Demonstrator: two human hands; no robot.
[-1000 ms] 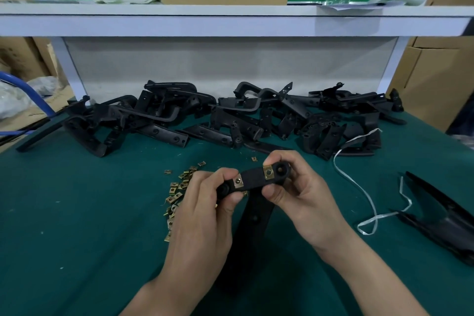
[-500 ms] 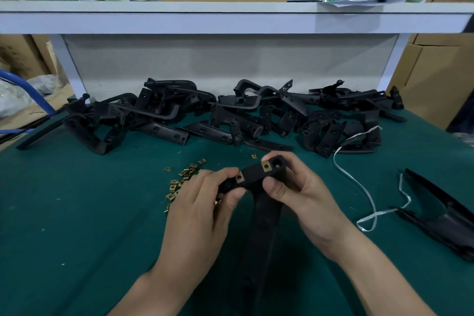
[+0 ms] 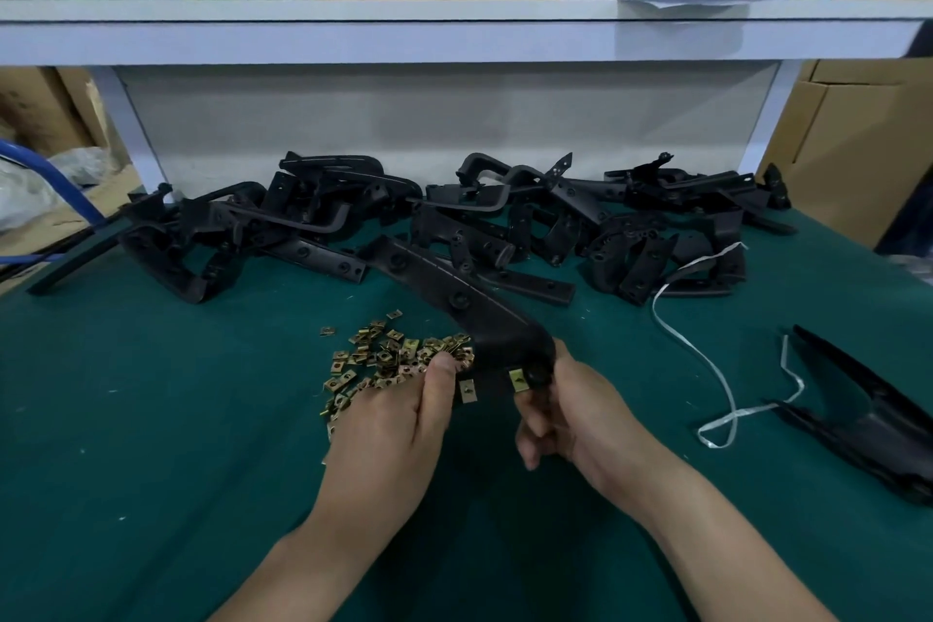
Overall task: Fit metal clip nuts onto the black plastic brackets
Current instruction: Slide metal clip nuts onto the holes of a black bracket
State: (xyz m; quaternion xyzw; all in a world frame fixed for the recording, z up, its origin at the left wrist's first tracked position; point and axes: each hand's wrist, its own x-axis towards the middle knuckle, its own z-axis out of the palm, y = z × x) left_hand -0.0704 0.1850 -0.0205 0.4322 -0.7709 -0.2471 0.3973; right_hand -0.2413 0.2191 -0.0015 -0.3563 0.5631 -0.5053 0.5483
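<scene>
Both hands hold one long black plastic bracket just above the green table; its long arm points away and to the left, towards the pile. My left hand grips its near end with the thumb next to a brass clip nut. My right hand pinches the same end beside a second fitted clip nut. A loose heap of brass clip nuts lies on the table just left of the bracket, partly under my left fingers.
A wide pile of black brackets runs along the back of the table under a white shelf. A white strap curls at the right. Another black part lies at the right edge.
The bracket has been turned over: its long arm, which hung down towards me, now points away towards the pile. Both hands kept hold of the end with the two nuts.
</scene>
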